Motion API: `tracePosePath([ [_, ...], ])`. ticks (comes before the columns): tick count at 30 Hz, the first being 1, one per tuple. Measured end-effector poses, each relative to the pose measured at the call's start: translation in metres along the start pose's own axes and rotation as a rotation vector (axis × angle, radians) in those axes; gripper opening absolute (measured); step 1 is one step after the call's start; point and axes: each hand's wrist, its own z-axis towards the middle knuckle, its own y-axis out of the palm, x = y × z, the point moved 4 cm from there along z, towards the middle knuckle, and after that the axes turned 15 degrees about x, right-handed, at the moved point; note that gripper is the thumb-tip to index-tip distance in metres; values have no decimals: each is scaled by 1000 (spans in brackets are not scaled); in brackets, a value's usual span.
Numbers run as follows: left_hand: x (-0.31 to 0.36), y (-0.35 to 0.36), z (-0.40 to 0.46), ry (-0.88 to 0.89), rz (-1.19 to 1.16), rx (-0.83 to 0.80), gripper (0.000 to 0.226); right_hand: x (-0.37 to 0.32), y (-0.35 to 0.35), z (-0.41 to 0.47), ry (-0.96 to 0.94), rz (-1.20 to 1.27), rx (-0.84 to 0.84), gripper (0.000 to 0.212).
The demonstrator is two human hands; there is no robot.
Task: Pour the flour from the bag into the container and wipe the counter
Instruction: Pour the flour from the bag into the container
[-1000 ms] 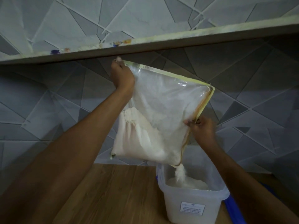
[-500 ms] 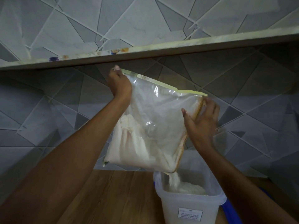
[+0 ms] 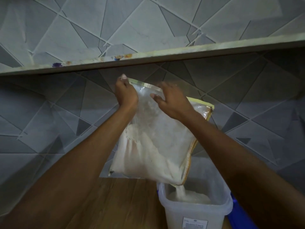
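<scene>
A clear plastic bag (image 3: 153, 146) with a yellow zip edge hangs tilted above the counter, flour heaped in its lower half. My left hand (image 3: 126, 95) grips its upper left corner. My right hand (image 3: 171, 101) is spread against the bag's upper face, fingers fairly straight. Flour streams from the bag's lower right corner into a translucent white container (image 3: 196, 210) that stands on the counter with a labelled front. A mound of flour lies inside it.
The wooden counter (image 3: 115, 204) runs below the bag. A blue object (image 3: 239, 215) sits right of the container. A shelf (image 3: 165, 55) crosses the grey tiled wall just above the hands.
My right hand let go of the bag's right zip edge and moved up and left onto the bag's upper face. The flour keeps pouring.
</scene>
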Motion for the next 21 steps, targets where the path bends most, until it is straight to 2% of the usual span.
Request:
tracePosePath([
  [3, 1, 0, 1, 22, -22, -9, 42, -6, 7, 22, 45, 27, -26, 24],
  [8, 0, 2, -2, 14, -57, -35, 41, -13, 16, 39, 95, 80, -48, 14],
  [11, -3, 2, -4, -1, -91, -66, 33, -15, 19, 42, 95, 90, 2, 24],
  [17, -10, 1, -1, -50, -113, -157, 35, -23, 16, 33, 70, 162, 184, 26],
  [21, -20, 0, -4, -115, -142, -161, 35, -25, 22, 28, 57, 174, 207, 27],
])
